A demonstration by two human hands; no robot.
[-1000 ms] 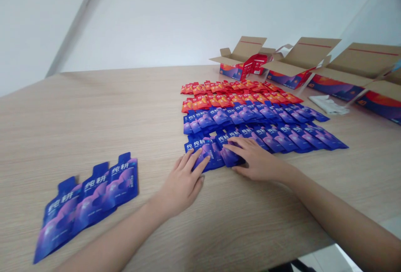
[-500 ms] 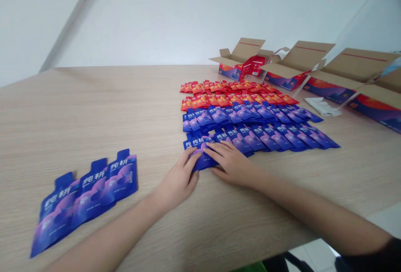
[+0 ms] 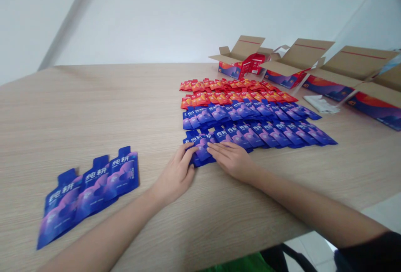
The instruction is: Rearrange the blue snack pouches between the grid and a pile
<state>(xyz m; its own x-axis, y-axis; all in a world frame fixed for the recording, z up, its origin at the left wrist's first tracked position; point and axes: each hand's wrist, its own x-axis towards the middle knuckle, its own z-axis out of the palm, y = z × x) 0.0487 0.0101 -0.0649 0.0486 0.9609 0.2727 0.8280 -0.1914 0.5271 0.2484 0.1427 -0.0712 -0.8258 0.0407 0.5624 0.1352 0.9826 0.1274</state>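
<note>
Two overlapping rows of blue-purple pouches with tabs on top lie in front of me. At the left end of the nearest row, one pouch (image 3: pixel 202 150) lies between my hands, on top of its neighbours. My left hand (image 3: pixel 176 176) rests its fingertips on that pouch's left edge, fingers extended and not wrapped round it. My right hand (image 3: pixel 232 161) lies nearly flat, fingers stretched together, fingertips at the pouch's right side. Its palm covers the lower part of nearby pouches. Apart from the rows, three overlapping blue pouches (image 3: pixel 94 184) lie at the left.
Behind the blue rows are two rows of red-orange pouches (image 3: pixel 230 96). Open cartons stand along the right and back, including a small box (image 3: pixel 230 70) and a larger one (image 3: pixel 328 88). A white cloth or wrapper (image 3: pixel 321 105) lies beside them on the wooden table (image 3: pixel 78 109).
My right fingers have drawn together and flattened at the pouch's right side. The pouch beneath my hands has shifted slightly. My left hand stays at its left edge. The view has tilted a little.
</note>
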